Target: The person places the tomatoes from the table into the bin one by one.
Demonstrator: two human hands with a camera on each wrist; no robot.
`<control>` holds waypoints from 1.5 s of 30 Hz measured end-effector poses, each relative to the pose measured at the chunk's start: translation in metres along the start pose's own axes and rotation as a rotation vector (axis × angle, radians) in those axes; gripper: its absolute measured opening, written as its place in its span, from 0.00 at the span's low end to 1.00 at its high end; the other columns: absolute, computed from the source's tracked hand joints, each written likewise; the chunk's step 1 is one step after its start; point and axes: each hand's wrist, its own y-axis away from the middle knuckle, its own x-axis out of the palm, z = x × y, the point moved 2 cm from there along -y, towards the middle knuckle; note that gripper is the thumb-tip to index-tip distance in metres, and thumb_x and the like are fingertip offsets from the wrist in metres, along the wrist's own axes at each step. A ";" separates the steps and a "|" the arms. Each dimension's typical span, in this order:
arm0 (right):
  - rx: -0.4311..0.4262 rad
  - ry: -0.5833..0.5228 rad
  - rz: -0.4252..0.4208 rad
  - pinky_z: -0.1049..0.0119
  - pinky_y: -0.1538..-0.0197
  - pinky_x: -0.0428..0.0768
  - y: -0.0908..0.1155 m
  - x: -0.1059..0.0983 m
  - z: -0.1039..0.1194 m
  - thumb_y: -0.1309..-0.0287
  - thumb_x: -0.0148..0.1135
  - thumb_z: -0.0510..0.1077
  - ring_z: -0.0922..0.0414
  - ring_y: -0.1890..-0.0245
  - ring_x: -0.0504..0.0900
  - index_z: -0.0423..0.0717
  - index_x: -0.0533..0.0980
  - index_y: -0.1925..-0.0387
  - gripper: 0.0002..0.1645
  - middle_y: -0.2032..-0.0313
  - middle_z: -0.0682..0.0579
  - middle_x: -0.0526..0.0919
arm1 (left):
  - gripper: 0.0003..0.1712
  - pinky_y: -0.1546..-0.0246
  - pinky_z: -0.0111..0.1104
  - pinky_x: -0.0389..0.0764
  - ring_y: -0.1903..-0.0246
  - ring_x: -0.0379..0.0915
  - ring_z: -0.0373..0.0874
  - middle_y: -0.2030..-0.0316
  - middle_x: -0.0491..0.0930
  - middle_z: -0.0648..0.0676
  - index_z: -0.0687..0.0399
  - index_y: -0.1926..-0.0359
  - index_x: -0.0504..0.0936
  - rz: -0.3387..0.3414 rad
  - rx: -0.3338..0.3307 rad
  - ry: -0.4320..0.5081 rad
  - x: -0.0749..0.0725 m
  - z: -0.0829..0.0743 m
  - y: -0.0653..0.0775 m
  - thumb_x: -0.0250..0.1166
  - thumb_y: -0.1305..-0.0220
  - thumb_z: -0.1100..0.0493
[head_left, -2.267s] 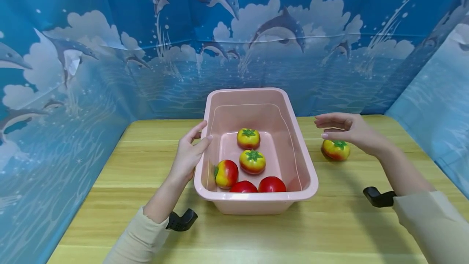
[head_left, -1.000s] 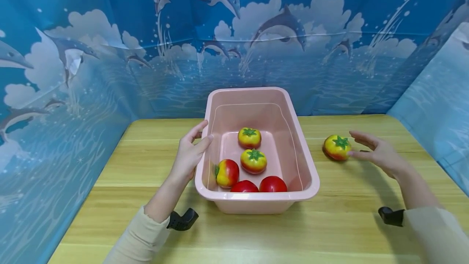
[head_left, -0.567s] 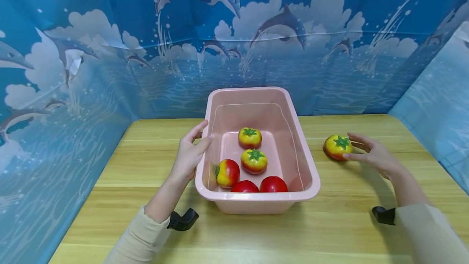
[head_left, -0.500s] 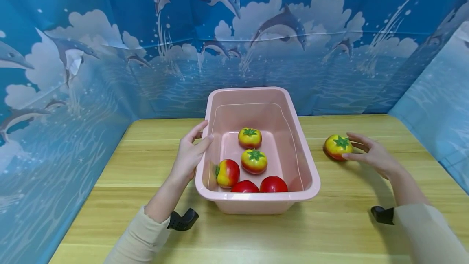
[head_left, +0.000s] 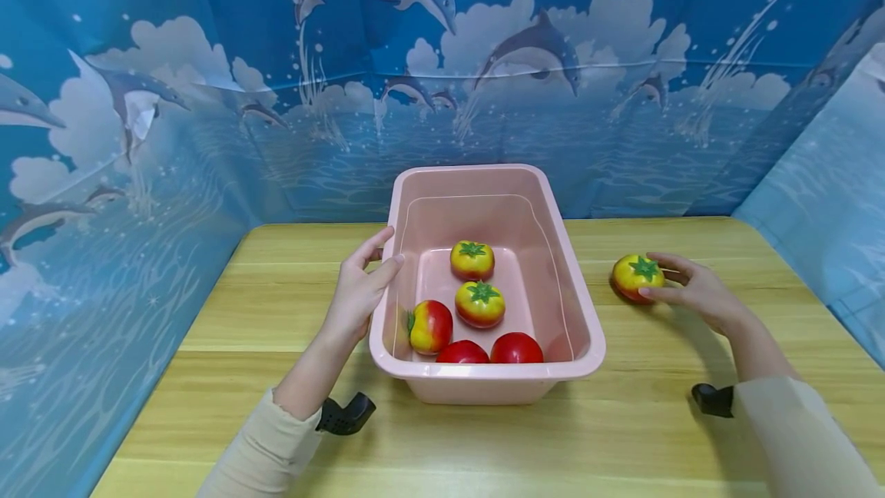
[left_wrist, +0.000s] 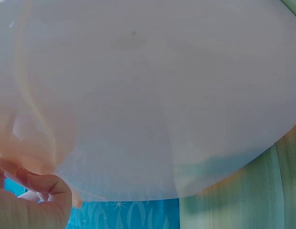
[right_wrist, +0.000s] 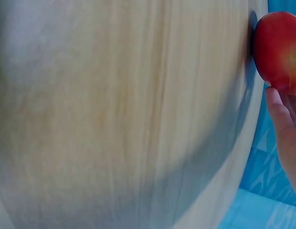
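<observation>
In the head view my left hand [head_left: 359, 283] grips the left rim of a pink plastic tub [head_left: 487, 370], thumb over the inner side and fingers outside. Inside lie several red-and-yellow tomatoes [head_left: 480, 306], some with green leafy tops showing. On the table to the right sits another tomato [head_left: 632, 279], upright with its leaves on top. My right hand [head_left: 694, 294] is at its right side, thumb and fingers spread about it, not closed round it. The right wrist view has a fingertip touching the edge of that tomato [right_wrist: 277, 52]. The tub wall [left_wrist: 138, 95] fills the left wrist view.
The wooden table [head_left: 276, 313] carries the tub at its middle. A blue dolphin-print cloth [head_left: 332, 137] hangs behind the table and along both sides. Each wrist wears a black camera mount [head_left: 346, 413].
My right hand swung from above the loose tomato to its right, then moved back left against it. The loose tomato stayed in place. My left hand kept its hold on the tub.
</observation>
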 end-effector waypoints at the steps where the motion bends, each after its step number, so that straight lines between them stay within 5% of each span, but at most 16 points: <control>1: -0.002 0.002 0.002 0.74 0.56 0.72 -0.001 0.000 0.000 0.42 0.62 0.51 0.32 0.36 0.52 0.38 0.48 0.30 0.49 0.32 0.31 0.48 | 0.29 0.59 0.45 0.80 0.67 0.80 0.45 0.58 0.67 0.61 0.52 0.35 0.68 0.000 -0.001 -0.003 0.000 0.000 0.000 0.59 0.37 0.65; 16: -0.080 -0.037 0.024 0.80 0.58 0.71 -0.013 0.000 0.045 0.41 0.61 0.48 0.38 0.36 0.55 0.38 0.51 0.30 0.45 0.33 0.35 0.53 | 0.28 0.56 0.49 0.78 0.67 0.80 0.45 0.58 0.66 0.60 0.51 0.35 0.68 -0.003 -0.012 -0.007 0.001 -0.001 0.000 0.59 0.37 0.64; 22: -0.118 -0.033 0.015 0.67 0.52 0.75 -0.018 -0.003 0.073 0.40 0.60 0.49 0.41 0.38 0.58 0.41 0.52 0.30 0.43 0.34 0.36 0.54 | 0.29 0.56 0.49 0.78 0.65 0.79 0.47 0.58 0.67 0.61 0.51 0.35 0.67 0.000 -0.011 -0.015 0.001 0.000 0.000 0.59 0.37 0.64; 27: -0.140 -0.032 -0.018 0.69 0.53 0.76 -0.022 -0.003 0.096 0.41 0.61 0.49 0.46 0.40 0.62 0.45 0.54 0.30 0.42 0.35 0.40 0.57 | 0.29 0.56 0.49 0.78 0.65 0.80 0.48 0.58 0.67 0.60 0.50 0.35 0.67 -0.005 -0.013 -0.015 0.000 0.000 0.000 0.60 0.37 0.64; 35: -0.147 -0.046 -0.028 0.44 0.42 0.68 -0.027 -0.006 0.125 0.42 0.62 0.51 0.46 0.38 0.61 0.46 0.53 0.30 0.44 0.34 0.41 0.56 | 0.28 0.57 0.49 0.78 0.65 0.80 0.48 0.58 0.67 0.61 0.51 0.35 0.68 -0.005 -0.008 -0.019 0.000 -0.001 0.001 0.60 0.37 0.63; 38: -0.152 -0.045 -0.035 0.46 0.42 0.69 -0.029 -0.008 0.136 0.43 0.62 0.52 0.45 0.37 0.59 0.48 0.53 0.30 0.44 0.33 0.41 0.55 | 0.28 0.57 0.49 0.78 0.65 0.80 0.47 0.58 0.67 0.61 0.51 0.35 0.67 -0.006 -0.004 -0.023 0.000 0.000 0.001 0.60 0.37 0.64; 45: -0.178 -0.033 -0.030 0.72 0.53 0.77 -0.034 -0.009 0.159 0.43 0.63 0.52 0.46 0.37 0.58 0.49 0.54 0.30 0.44 0.33 0.43 0.56 | 0.28 0.57 0.47 0.79 0.66 0.80 0.46 0.58 0.67 0.61 0.51 0.36 0.68 -0.011 -0.004 -0.024 0.000 0.000 0.000 0.60 0.37 0.64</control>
